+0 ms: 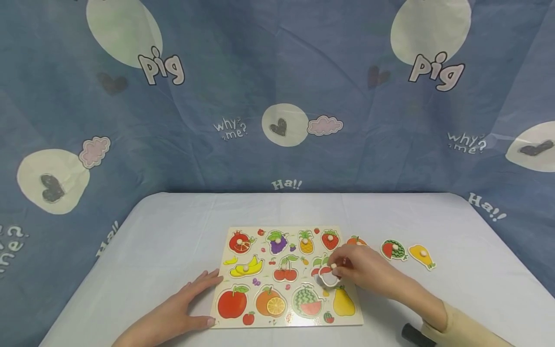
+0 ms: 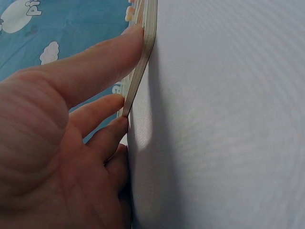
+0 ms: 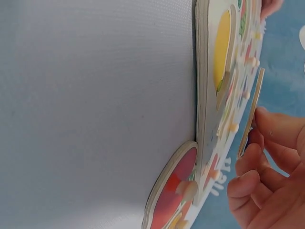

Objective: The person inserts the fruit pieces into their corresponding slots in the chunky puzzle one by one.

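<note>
A wooden fruit peg puzzle board (image 1: 221,270) lies on the white table. My left hand (image 1: 179,308) rests at its left edge, fingers extended, with the thumb (image 2: 105,62) against the board's near corner. Over the right side of the board, my right hand (image 1: 362,267) pinches a knobbed puzzle piece (image 1: 329,277) between thumb and fingers. The piece is tilted above a red-fruit slot (image 1: 316,267) with green leaves, which it partly covers. Edge-on in the right wrist view, the held piece (image 3: 253,105) stands apart from the board; glare hides its printed fruit.
Right of the board lie an orange piece (image 1: 356,240), partly behind my hand, a watermelon piece (image 1: 393,250) and a pear piece (image 1: 422,256). Several knobbed pieces, such as the bananas (image 1: 249,267), sit in the board. A dark cylindrical object (image 1: 417,336) shows by the right sleeve.
</note>
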`<action>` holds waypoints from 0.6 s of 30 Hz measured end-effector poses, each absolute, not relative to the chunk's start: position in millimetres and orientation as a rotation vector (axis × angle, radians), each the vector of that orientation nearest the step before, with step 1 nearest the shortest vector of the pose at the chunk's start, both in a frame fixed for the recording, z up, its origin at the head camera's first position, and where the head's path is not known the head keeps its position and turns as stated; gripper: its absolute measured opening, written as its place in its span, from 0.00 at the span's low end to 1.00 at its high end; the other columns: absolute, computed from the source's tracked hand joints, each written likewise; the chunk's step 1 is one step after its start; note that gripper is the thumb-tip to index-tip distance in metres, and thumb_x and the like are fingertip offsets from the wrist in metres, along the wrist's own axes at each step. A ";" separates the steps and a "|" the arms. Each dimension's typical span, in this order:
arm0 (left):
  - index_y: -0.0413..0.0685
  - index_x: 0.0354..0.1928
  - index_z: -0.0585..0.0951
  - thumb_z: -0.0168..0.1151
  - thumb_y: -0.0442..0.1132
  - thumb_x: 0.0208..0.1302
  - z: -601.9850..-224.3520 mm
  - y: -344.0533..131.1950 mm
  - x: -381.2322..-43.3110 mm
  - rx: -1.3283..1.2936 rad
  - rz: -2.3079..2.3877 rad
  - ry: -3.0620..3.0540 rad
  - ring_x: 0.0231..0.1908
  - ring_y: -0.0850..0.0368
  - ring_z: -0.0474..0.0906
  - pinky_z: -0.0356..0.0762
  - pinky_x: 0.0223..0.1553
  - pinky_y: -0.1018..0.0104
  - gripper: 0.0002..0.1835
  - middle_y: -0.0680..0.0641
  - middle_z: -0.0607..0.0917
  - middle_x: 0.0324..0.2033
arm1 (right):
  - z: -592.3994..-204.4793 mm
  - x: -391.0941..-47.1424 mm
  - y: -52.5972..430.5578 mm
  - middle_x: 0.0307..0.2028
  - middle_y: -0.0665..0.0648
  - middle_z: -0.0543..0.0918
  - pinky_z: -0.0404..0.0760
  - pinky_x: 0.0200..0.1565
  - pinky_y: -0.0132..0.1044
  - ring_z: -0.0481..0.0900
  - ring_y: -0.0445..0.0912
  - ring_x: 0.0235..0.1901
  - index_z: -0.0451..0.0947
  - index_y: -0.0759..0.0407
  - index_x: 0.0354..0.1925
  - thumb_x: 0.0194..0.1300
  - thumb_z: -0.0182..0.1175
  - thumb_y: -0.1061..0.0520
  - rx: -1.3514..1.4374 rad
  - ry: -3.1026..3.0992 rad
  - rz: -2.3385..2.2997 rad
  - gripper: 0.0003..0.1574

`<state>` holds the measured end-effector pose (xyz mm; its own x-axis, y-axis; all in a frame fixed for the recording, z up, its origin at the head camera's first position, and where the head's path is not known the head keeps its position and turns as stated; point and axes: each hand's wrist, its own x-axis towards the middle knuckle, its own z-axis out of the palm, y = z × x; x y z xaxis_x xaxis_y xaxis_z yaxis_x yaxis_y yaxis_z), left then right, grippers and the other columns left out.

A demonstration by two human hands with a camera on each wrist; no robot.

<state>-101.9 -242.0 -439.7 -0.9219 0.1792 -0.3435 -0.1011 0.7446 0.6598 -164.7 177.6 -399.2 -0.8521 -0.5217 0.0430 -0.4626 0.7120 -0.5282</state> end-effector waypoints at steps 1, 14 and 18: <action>0.67 0.70 0.69 0.78 0.59 0.39 -439.6 -242.1 -101.7 0.060 1.000 2.557 0.71 0.37 0.54 0.54 0.59 0.24 0.50 0.45 0.60 0.74 | -399.4 -165.6 176.8 0.27 0.39 0.76 0.75 0.28 0.31 0.72 0.37 0.28 0.83 0.44 0.38 0.62 0.69 0.57 -0.816 2.799 -0.817 0.07; 0.67 0.70 0.69 0.78 0.58 0.40 -436.8 -241.8 -99.8 0.058 1.025 2.543 0.71 0.37 0.53 0.51 0.61 0.24 0.49 0.45 0.60 0.74 | -404.6 -173.1 166.4 0.27 0.38 0.77 0.75 0.27 0.32 0.72 0.37 0.26 0.83 0.48 0.39 0.62 0.68 0.59 -0.866 2.742 -0.792 0.07; 0.67 0.70 0.69 0.78 0.58 0.41 -436.6 -241.6 -99.4 0.064 1.026 2.543 0.71 0.37 0.53 0.50 0.61 0.24 0.49 0.45 0.60 0.74 | -406.8 -176.1 164.8 0.27 0.38 0.77 0.75 0.26 0.32 0.72 0.37 0.25 0.83 0.48 0.40 0.63 0.68 0.59 -0.869 2.733 -0.765 0.07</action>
